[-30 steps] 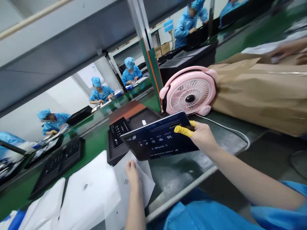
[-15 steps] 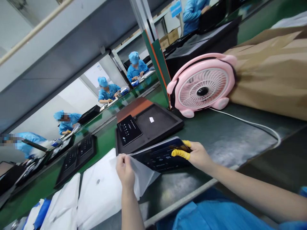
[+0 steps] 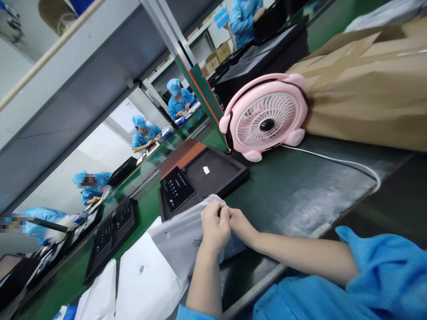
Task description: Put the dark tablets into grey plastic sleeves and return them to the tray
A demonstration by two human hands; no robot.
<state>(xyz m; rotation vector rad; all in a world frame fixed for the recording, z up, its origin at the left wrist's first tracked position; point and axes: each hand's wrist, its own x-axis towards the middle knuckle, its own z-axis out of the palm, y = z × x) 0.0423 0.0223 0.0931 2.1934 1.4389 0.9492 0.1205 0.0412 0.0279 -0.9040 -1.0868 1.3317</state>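
Observation:
My left hand (image 3: pixel 215 224) is closed, pinching the upper edge of a translucent white plastic bag (image 3: pixel 182 238). My right hand (image 3: pixel 243 226) meets it at the bag's right end, its fingers curled in and partly hidden behind the left. A dark flat tablet, seen earlier in my right hand, now lies mostly hidden within the bag. Beneath the bag's left end is a stack of white plastic bags (image 3: pixel 143 271). Just beyond my hands stands a black open tray (image 3: pixel 222 171), with a black printed card (image 3: pixel 178 189) on its left side.
A pink fan (image 3: pixel 267 120) stands behind the tray, its white cable (image 3: pixel 333 160) trailing right. A large brown paper-wrapped bulk (image 3: pixel 363 98) fills the right. Another black tray (image 3: pixel 108 231) sits on the green belt at left. Several co-workers in blue are across the line.
The bag has been drawn rightward over the tablet, covering it. My left hand moved right and up until it met my right hand, which shifted slightly left. The view shifted a little.

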